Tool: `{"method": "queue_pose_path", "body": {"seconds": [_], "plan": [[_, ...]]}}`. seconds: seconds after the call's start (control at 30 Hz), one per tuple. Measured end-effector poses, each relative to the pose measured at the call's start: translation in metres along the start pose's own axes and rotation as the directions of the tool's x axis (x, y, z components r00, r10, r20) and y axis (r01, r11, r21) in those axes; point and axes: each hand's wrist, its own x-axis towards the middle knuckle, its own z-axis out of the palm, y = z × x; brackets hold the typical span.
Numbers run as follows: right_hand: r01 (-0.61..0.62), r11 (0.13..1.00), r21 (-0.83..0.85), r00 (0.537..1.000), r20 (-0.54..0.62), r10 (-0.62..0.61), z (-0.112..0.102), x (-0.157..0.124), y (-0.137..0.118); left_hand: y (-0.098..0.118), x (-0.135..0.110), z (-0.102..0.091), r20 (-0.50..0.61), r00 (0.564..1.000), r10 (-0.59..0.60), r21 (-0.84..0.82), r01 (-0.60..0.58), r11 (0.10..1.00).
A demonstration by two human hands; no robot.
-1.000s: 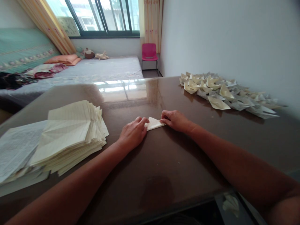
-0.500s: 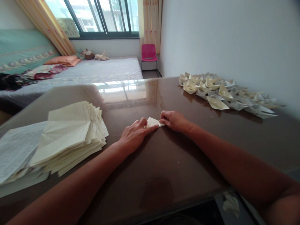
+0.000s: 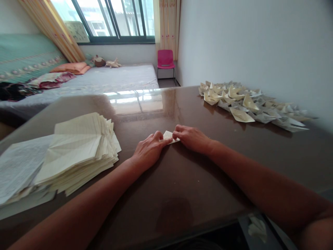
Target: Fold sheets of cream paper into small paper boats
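A small folded piece of cream paper [image 3: 169, 136] lies flat on the glossy brown table [image 3: 182, 194], mostly covered by my two hands. My left hand [image 3: 148, 150] presses on its left part with the fingers held together. My right hand [image 3: 191, 138] pinches its right edge with curled fingers. Only a little triangle of the paper shows between the fingertips.
A thick stack of lined cream sheets [image 3: 78, 149] lies at the left on top of printed pages [image 3: 18, 166]. Several finished paper boats [image 3: 247, 102] are heaped at the right by the white wall. Beyond the table are a bed [image 3: 104, 81] and a pink chair [image 3: 165, 59].
Both hands have closed in toward each other over the paper. The right hand slid left, so less of the folded piece shows than a second ago.
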Motion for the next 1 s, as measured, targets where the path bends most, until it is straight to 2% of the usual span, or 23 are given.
{"method": "queue_pose_path", "body": {"seconds": [0.1,0.17,0.27,0.37,0.47,0.7,1.0], "plan": [[0.072,0.995,0.063,0.997,0.024,-0.074,-0.001,-0.001,0.003,-0.001,0.0,0.001,-0.017,1.0,-0.004,-0.006,0.004,1.0],[0.07,0.993,0.091,0.997,0.02,-0.072,0.0,-0.001,0.004,-0.002,0.0,0.001,-0.022,1.0,-0.006,-0.015,0.006,1.0],[-0.056,0.995,0.078,0.998,0.011,0.056,0.005,0.0,-0.001,-0.003,0.001,0.001,-0.027,1.0,-0.01,-0.022,0.009,1.0],[-0.199,0.979,0.041,0.98,0.003,0.199,0.009,0.002,-0.008,-0.003,0.001,0.0,-0.023,1.0,-0.014,-0.024,0.013,1.0],[-0.246,0.968,0.048,0.969,0.028,0.245,0.01,0.003,-0.01,-0.002,0.0,-0.001,-0.029,1.0,-0.011,-0.023,0.01,1.0],[-0.209,0.966,0.15,0.977,0.073,0.2,0.005,0.001,-0.002,-0.002,-0.001,0.0,-0.04,0.999,-0.009,0.012,0.01,1.0],[-0.146,0.972,0.185,0.989,0.049,0.139,0.006,0.0,0.003,-0.009,-0.004,-0.007,0.017,0.984,0.179,0.066,-0.18,0.981]]}}
